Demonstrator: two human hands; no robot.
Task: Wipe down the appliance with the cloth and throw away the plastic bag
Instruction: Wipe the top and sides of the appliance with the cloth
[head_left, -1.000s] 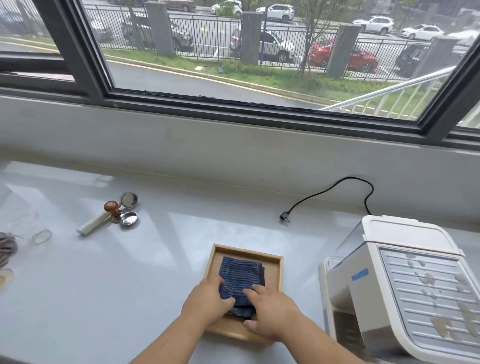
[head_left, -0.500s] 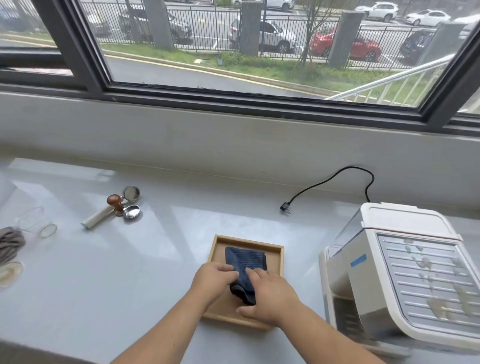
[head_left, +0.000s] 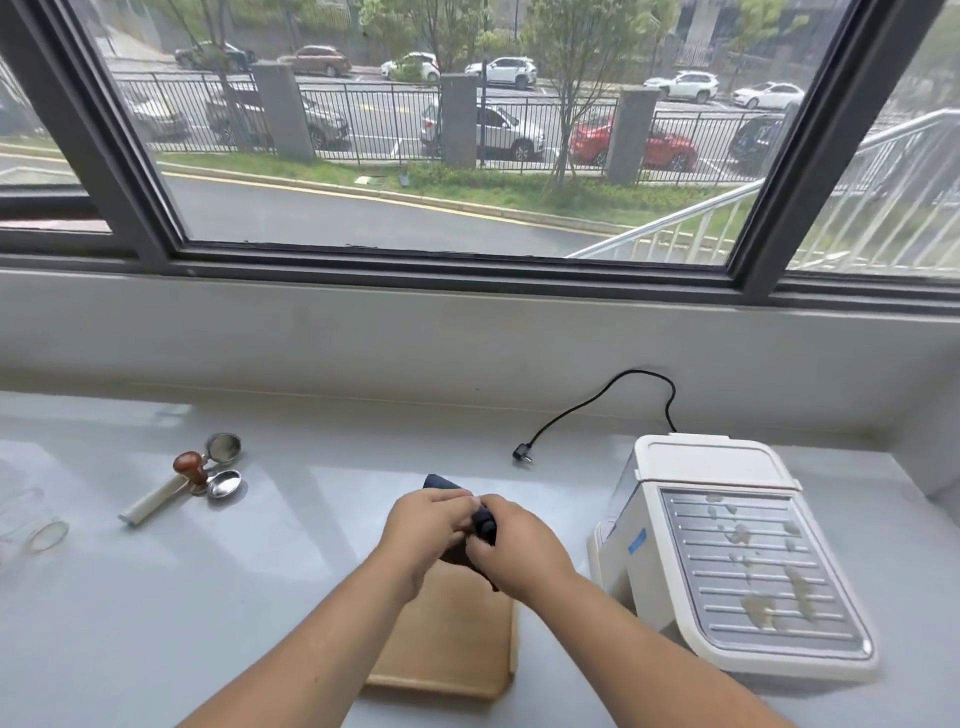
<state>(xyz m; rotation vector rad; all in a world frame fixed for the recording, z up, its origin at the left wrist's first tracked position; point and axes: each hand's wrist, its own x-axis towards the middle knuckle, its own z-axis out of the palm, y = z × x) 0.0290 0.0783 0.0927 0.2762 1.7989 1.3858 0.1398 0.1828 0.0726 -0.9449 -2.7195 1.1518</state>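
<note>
Grip: both hands closed on dark blue cloth (head_left: 485, 522); left hand (head_left: 426, 530) and right hand (head_left: 511, 553) pressed together, fingers curled round bunched fabric.
Cloth: held clear above wooden tray (head_left: 452, 639), one corner poking out beyond left knuckles toward window; most of it hidden inside the two fists.
Tray: lay flat on countertop (head_left: 270, 561) directly under hands; forearms crossed over its near edge and hid part of it.
Appliance: white appliance (head_left: 727, 551) stood just right of tray, well clear of hands; slatted metal top panel carried pale smears and blotches.
Cord: black power cord (head_left: 597, 410) looped from behind appliance, plug lying loose on counter beyond hands.
Left side: tamper (head_left: 191, 467) with brown knob, white-handled tool (head_left: 153, 501) and two small metal cups (head_left: 224, 484) grouped together, well apart from tray.
Far left edge: clear glass (head_left: 39, 530) on its side, partly cut off by frame.
Plastic bag: could not be made out.
Backdrop: window (head_left: 441, 156) behind counter.
</note>
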